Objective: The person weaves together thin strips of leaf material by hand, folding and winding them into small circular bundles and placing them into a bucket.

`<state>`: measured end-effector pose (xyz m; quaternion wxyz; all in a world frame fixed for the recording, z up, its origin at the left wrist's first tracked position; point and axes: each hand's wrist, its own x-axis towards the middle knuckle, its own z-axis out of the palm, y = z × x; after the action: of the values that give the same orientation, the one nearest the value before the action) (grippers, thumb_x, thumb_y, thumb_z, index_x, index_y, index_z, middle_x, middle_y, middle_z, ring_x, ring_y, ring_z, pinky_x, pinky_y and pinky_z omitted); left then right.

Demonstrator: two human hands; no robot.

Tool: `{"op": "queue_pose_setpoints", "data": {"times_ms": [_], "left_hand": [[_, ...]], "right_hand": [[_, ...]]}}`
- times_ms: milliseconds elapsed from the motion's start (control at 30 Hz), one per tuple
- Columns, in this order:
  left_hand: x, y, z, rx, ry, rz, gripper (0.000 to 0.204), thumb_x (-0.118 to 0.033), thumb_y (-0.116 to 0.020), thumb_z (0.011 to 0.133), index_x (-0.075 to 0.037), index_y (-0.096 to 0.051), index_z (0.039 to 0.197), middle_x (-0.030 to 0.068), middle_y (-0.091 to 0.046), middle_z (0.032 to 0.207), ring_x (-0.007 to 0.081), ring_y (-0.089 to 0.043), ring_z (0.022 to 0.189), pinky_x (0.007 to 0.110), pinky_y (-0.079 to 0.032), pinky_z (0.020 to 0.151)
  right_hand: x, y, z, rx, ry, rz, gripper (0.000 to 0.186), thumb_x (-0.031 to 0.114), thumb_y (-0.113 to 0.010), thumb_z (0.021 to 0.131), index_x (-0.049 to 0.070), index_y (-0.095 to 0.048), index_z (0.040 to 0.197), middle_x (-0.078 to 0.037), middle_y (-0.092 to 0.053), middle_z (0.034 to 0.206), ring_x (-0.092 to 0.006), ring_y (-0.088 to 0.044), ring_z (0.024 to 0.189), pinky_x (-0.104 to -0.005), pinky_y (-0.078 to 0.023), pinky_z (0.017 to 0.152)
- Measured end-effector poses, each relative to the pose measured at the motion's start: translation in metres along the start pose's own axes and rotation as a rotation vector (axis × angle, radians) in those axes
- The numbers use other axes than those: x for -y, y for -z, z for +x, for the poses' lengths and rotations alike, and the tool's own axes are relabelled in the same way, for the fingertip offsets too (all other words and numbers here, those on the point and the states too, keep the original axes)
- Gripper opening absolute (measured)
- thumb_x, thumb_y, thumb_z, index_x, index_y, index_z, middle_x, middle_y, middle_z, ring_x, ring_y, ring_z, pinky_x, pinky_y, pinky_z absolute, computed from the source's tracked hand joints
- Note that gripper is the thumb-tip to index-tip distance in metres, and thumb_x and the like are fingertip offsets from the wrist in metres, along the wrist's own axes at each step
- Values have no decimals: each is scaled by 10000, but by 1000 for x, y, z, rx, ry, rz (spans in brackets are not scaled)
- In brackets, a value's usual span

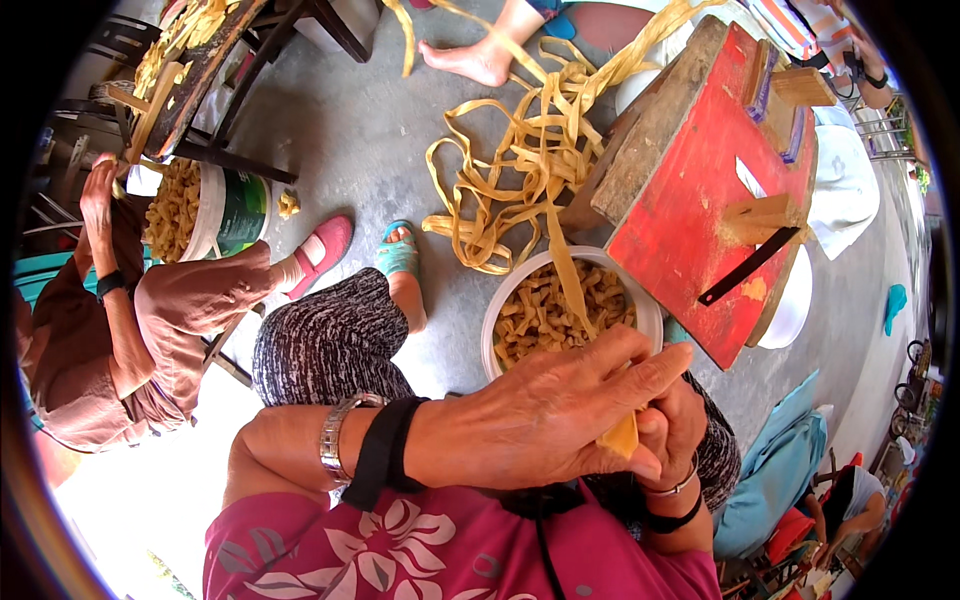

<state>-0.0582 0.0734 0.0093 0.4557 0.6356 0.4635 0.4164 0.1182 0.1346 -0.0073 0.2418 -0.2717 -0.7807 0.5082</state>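
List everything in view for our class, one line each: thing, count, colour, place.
held strip: one, yellow, centre
loose strips: many, yellow, floor ahead
near bucket: one, white, ahead
far bucket: one, white-green, left
twisted pieces: many, tan, both buckets
board: one, red, right
flat bar: one, black, on board
table: one, dark brown, upper left
seated person: one, brown clothing, left
shoe: one, pink, left
other people: several, mixed clothing, edges
watch: one, silver, lower centre
left hand: one, bare, centre
right hand: one, bare, beneath left
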Motion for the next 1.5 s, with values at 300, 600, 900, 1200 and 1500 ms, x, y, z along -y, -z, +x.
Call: {"op": "queue_pose_setpoints", "data": {"times_ms": [300, 600, 900, 1200, 1500], "left_hand": [[5, 9, 0, 41, 117, -585, 461, -358, -343, 986, -29, -494, 1270, 116, -540, 1201, 191, -538, 1062, 306, -414, 910], [1, 33, 2, 57, 369, -939, 578, -437, -347, 964, 77, -604, 1034, 149, -541, 909, 172, -525, 612, 353, -539, 645], [10, 34, 0, -151, 363, -870, 501, -364, -384, 970, 83, -603, 1026, 119, -526, 853, 139, -509, 555, 349, -549, 615], [15, 22, 1, -134, 628, -543, 239, -239, -587, 895, -25, -634, 991, -9, -558, 702, 42, -501, 502, 189, -431, 477], [19, 16, 0, -86, 492, -441, 128, -164, -615, 862, -37, -621, 857, -46, -535, 659, 7, -470, 561, 170, -355, 476]], "right_hand": [[0, -9, -9, -176, -189, 164, 655, 546, -448, 890, -14, -317, 1203, -76, -537, 893, -117, -515, 771, -247, -393, 726], [-4, 5, -7, -230, 29, -187, 292, 301, -606, 865, 36, -552, 756, -72, -564, 612, -174, -550, 507, -278, -411, 477], [-13, 8, -12, 28, -230, -5, 173, 171, -609, 856, 1, -580, 850, -86, -568, 733, -184, -547, 609, -261, -422, 557], [-12, 7, -9, 162, -362, 43, 177, 167, -601, 866, -2, -583, 913, -109, -574, 786, -185, -565, 678, -260, -444, 589], [-11, -1, -5, 231, -232, 46, 165, 82, -617, 831, -5, -576, 965, -131, -561, 816, -243, -567, 692, -296, -458, 603]]}}
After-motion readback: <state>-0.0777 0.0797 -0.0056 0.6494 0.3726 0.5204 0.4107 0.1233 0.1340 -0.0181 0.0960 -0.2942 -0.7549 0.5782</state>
